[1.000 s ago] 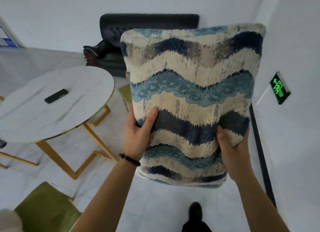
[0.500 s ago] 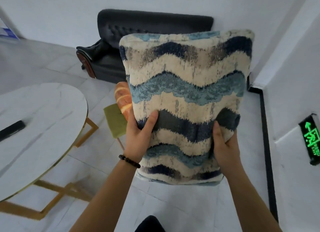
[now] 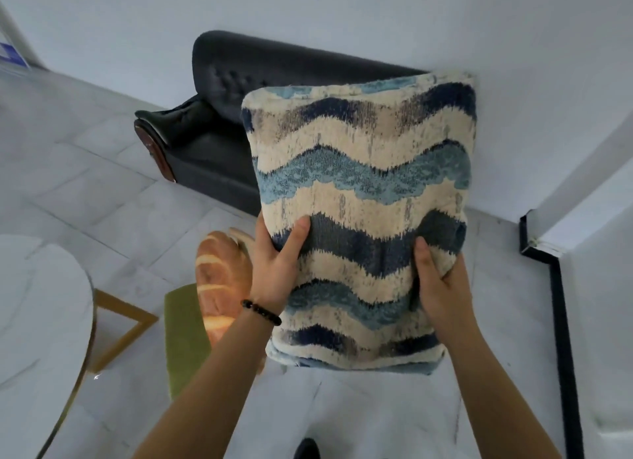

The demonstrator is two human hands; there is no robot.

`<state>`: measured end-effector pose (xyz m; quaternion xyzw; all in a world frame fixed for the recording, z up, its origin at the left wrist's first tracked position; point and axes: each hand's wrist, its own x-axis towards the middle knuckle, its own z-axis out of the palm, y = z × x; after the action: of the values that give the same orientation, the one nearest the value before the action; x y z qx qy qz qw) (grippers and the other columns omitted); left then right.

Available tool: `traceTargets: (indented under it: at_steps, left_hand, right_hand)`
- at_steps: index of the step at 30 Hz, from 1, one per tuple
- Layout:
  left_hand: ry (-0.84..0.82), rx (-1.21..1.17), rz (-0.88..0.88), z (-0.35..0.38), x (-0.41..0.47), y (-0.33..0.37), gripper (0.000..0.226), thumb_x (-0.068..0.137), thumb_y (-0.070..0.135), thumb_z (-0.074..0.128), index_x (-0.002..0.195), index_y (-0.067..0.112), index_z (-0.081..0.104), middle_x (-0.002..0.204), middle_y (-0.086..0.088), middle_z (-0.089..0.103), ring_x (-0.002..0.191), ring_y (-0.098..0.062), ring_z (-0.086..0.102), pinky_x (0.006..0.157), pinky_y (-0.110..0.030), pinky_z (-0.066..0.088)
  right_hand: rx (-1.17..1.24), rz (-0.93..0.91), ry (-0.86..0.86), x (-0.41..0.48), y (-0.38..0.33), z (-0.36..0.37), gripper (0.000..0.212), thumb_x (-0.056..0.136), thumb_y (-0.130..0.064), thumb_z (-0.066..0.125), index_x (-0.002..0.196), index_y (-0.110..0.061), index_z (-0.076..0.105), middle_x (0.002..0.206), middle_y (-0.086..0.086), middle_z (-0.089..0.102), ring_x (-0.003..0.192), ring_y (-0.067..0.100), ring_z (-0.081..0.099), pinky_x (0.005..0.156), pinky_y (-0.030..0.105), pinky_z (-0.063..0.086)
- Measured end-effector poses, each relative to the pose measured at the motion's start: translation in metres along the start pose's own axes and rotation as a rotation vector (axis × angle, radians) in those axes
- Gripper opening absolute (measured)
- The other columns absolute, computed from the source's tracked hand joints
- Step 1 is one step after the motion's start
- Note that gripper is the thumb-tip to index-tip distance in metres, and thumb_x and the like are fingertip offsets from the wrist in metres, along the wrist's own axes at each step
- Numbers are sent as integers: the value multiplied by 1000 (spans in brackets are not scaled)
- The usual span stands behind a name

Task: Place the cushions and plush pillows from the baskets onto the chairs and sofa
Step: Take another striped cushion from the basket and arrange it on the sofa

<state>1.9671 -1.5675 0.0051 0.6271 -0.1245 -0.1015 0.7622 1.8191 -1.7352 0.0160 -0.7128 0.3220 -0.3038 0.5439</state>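
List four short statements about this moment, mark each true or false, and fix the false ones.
1. The left hand and the right hand each hold a side of the striped cushion. True.
2. The striped cushion lies on the black sofa. False: it is held up in the air in front of the sofa.
3. A bread-shaped pillow sits on the green chair. True.
4. The bead bracelet is on the right wrist. False: it is on the left wrist.
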Motion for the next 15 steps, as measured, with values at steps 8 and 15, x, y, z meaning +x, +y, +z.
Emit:
traceTargets:
  at_steps: [8, 15]
  left_hand:
    - [11, 54, 76, 86, 210, -38, 65, 91, 36, 74, 148, 20, 46, 138, 5, 64, 125, -13, 63, 105, -41, 54]
    - [319, 110, 73, 112, 365, -48, 59, 88, 35, 71, 141, 16, 52, 130, 2, 69, 117, -15, 68, 99, -43, 58]
  right_hand:
    - [88, -34, -44, 237, 34, 54, 65, 85, -56, 56, 139, -21, 54, 122, -10, 66, 99, -25, 56, 78, -4, 43]
    - [181, -33, -327, 441, 34, 149, 55, 92, -43, 62, 143, -26, 49, 126, -22, 61, 107, -20, 58, 89, 6, 47]
